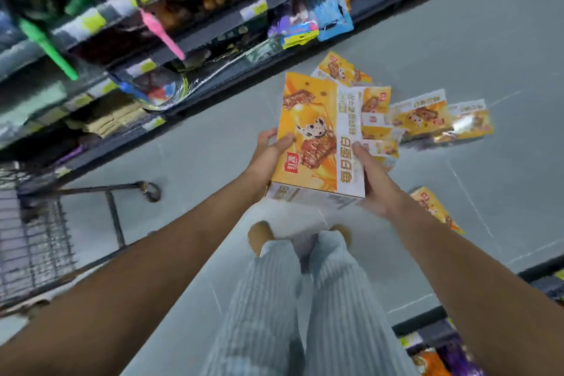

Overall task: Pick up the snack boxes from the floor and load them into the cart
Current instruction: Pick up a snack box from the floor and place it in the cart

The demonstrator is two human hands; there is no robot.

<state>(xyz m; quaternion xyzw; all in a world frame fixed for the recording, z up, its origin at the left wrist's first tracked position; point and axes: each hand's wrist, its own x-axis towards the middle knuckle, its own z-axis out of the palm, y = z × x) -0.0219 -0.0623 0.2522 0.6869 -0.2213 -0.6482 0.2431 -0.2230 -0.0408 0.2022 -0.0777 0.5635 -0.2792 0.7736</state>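
Both hands hold one snack box point(308, 137) in the air above the floor point(457, 40). It is flat, orange-yellow, printed with a spotted dog and brown bars, with a white band of gold characters and a red logo patch. The left hand point(268, 156) grips its left edge, thumb on the face. The right hand point(372, 183) clasps its right edge, thumb on the white band. At least four like boxes point(418, 116) lie piled on the floor beyond; blur hides the exact count. One more box point(436, 210) lies apart. One wire cart point(36, 241) stands left.
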